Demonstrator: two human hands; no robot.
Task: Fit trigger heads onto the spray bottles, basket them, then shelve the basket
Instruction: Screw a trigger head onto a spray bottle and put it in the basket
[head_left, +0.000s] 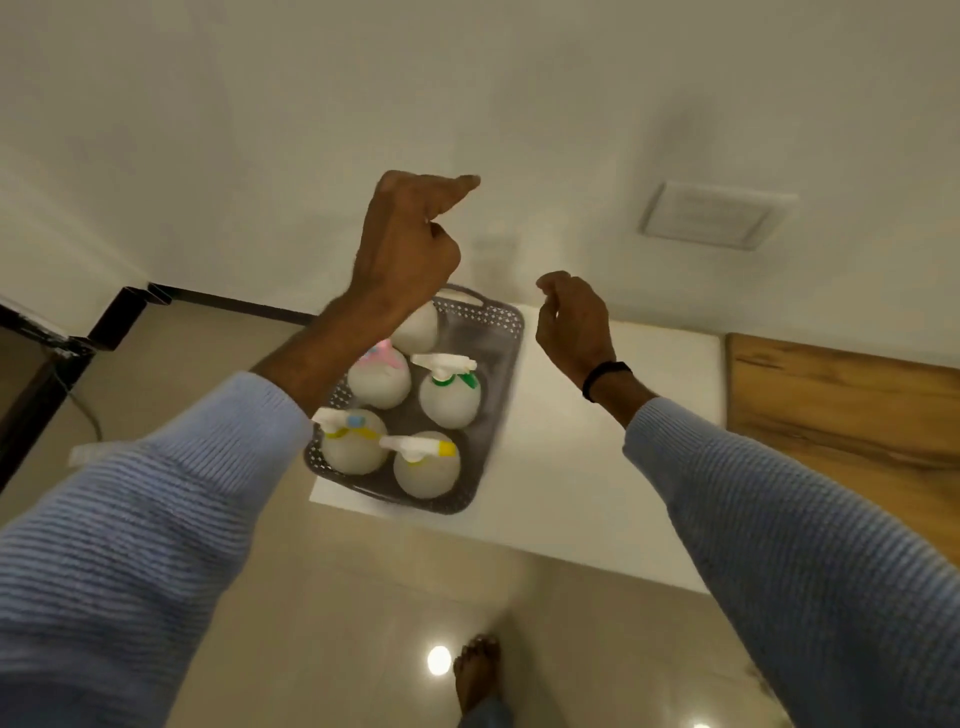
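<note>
A grey perforated basket (498, 364) rests on a white shelf (597, 467) against the wall. Inside it stand several white spray bottles, each with a white trigger head: one with green trim (449, 400), one with a yellow tip (426, 467), one with yellow and blue trim (353, 444), one pinkish (379, 379). Another bottle (415, 327) at the back is partly hidden by my left wrist. My left hand (408, 244) is raised above the basket, fingers curled, holding nothing. My right hand (574, 322) hovers to the basket's right, fingers loosely curled and empty.
A wooden surface (841, 415) adjoins the shelf on the right. A vent plate (711, 215) is on the wall. A dark frame (62, 343) stands at the left. The glossy tiled floor (337, 597) and my bare foot (475, 675) lie below.
</note>
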